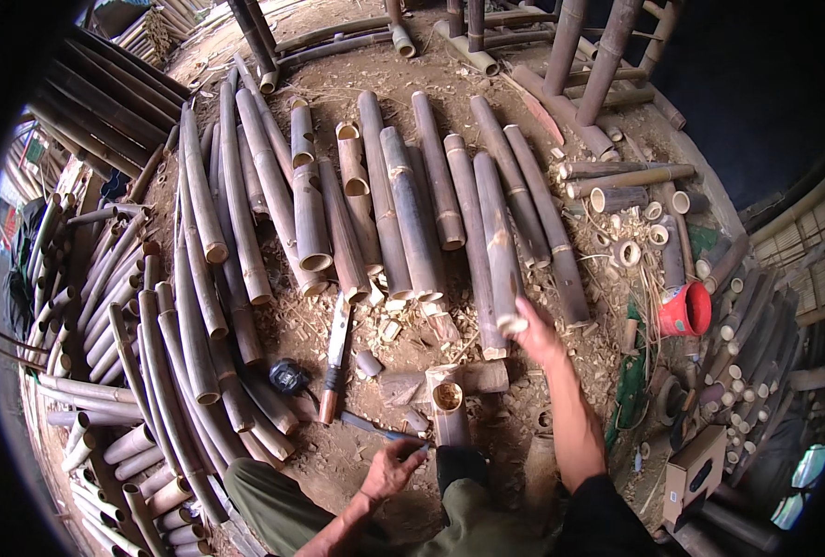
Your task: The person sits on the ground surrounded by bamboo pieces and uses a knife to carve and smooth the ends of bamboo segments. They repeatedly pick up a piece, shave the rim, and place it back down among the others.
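Note:
My right hand [538, 336] reaches forward and is closed around the near end of a bamboo tube [498, 243], which lies in a row of cut tubes on the ground. Low in the middle, my left hand [394, 470] is curled beside my knee, its fingers at the end of a dark, narrow metal strip [372, 426]. What those fingers hold is hard to make out. Between my knees stands a short upright bamboo piece [451, 420], its open end up. A long-bladed knife [335, 357] with a wooden handle lies to the left, close to a black tape measure [288, 375].
Long bamboo poles [210, 306] are piled on the left. A wooden block [483, 376] lies behind the upright piece. On the right are a red bucket [685, 309], cut bamboo rings [626, 252], stacked tubes [747, 325] and a cardboard box [694, 475]. Wood chips [389, 327] cover the ground.

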The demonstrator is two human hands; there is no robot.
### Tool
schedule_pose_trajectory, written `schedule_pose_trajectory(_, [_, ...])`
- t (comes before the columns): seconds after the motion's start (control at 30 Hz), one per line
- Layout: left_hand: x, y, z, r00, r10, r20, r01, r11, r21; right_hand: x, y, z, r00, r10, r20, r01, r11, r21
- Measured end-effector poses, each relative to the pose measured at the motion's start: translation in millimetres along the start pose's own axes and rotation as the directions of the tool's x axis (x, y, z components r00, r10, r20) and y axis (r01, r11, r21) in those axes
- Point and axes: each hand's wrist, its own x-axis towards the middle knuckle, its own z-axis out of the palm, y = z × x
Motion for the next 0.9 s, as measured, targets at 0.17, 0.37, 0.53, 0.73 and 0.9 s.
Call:
schedule_pose_trajectory(0.17, [64.1,57.2,-24.1,0.977,0.200,0.076,-0.152,0.898,-0.413,-155.6,33.8,69.4,0.994,-0.110,0.005,0.107,0.977,0.185])
schedule_pose_trajectory(0.37, [104.1,252.9,-91.1,0.898,0.435,-0.070,-0.433,0.842,-0.320,-223.2,69.3,130.1,0.935,0.079,0.346,0.041,0.944,-0.327])
schedule_pose_trajectory(0.53, [34.6,309.3,-100.6,0.705,0.697,-0.132,-0.704,0.710,-0.019,-252.9,137.4,65.8,0.961,-0.236,-0.144,0.047,0.651,-0.758])
schedule_pose_trajectory(0.73, [40.9,246.1,-77.2,0.631,0.769,-0.103,-0.773,0.635,0.009,-340.0,190.5,-0.1,0.706,-0.478,-0.522,-0.521,0.148,-0.841])
schedule_pose_trajectory(0.9, [3.0,253.2,-69.3,0.654,0.749,-0.106,-0.752,0.659,0.018,-367.0,190.1,-13.2,0.688,-0.420,-0.593,-0.556,0.220,-0.801])
